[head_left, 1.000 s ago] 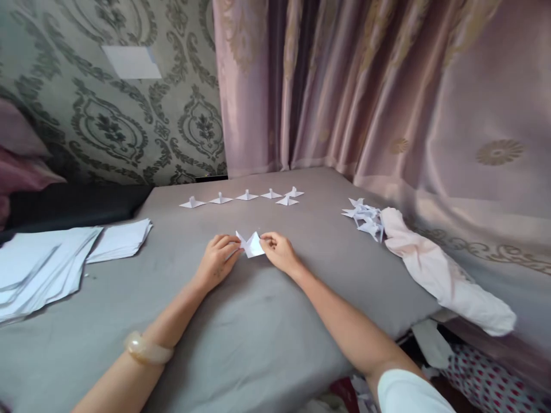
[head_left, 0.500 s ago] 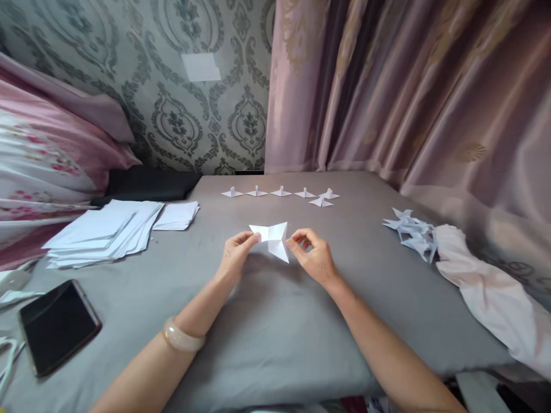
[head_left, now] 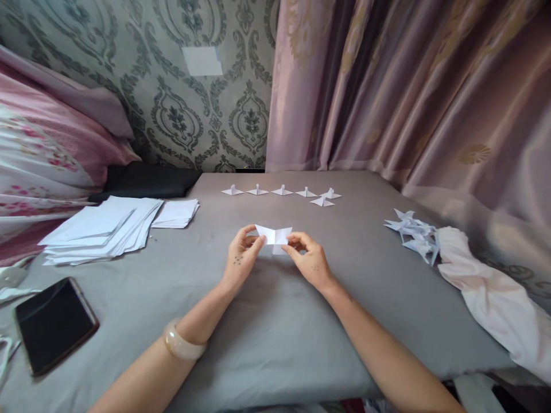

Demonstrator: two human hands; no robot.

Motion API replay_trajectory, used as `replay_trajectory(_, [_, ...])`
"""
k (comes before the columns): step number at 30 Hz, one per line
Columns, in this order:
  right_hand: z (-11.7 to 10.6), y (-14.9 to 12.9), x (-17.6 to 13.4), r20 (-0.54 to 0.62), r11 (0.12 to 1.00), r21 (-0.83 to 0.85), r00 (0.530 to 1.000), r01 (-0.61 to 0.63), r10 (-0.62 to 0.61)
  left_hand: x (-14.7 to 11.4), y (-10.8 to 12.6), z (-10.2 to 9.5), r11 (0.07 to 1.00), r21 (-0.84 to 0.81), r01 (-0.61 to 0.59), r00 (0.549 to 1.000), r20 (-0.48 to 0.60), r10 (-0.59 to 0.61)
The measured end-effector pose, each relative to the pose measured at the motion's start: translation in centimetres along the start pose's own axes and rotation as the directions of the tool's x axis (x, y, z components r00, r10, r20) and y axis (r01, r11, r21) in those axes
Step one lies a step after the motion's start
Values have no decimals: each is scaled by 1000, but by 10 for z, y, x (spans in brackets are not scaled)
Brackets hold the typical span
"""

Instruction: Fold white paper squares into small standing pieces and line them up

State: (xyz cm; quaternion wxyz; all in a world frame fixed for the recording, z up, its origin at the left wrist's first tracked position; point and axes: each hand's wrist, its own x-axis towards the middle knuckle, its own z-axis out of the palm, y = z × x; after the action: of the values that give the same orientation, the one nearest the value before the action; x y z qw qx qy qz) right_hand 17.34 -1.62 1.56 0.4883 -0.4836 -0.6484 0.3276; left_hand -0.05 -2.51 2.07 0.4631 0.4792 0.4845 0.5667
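A small folded white paper (head_left: 274, 236) is held up over the grey cloth, with a crease down its middle and pointed upper corners. My left hand (head_left: 244, 252) pinches its left end between thumb and fingers. On the other end, my right hand (head_left: 306, 256) is closed in a similar pinch. Beyond the hands, several folded paper pieces (head_left: 282, 190) with flat points and a raised middle stand in a row. One more such piece (head_left: 322, 201) sits slightly nearer at the row's right end.
At left lie a large stack of white paper (head_left: 99, 232), a smaller stack (head_left: 175, 213), a dark-screened tablet (head_left: 55, 327) and a black folded item (head_left: 150, 182). To the right, a heap of folded paper stars (head_left: 414, 234) touches a pale bunched cloth (head_left: 477, 281).
The folded paper has turned from a spread, four-pointed shape to a flatter, doubled one. My right hand has moved left and now grips its right end.
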Motion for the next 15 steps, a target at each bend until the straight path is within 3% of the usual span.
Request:
replay_trajectory(8, [-1, 6, 3, -37, 1000, 12, 999, -29, 30, -7, 4, -3, 961, 232, -148, 989, 65, 136])
replay_trajectory(15, [-3, 6, 2, 2, 999, 44, 1000, -3, 3, -4, 2, -5, 981, 188, -37, 998, 53, 27])
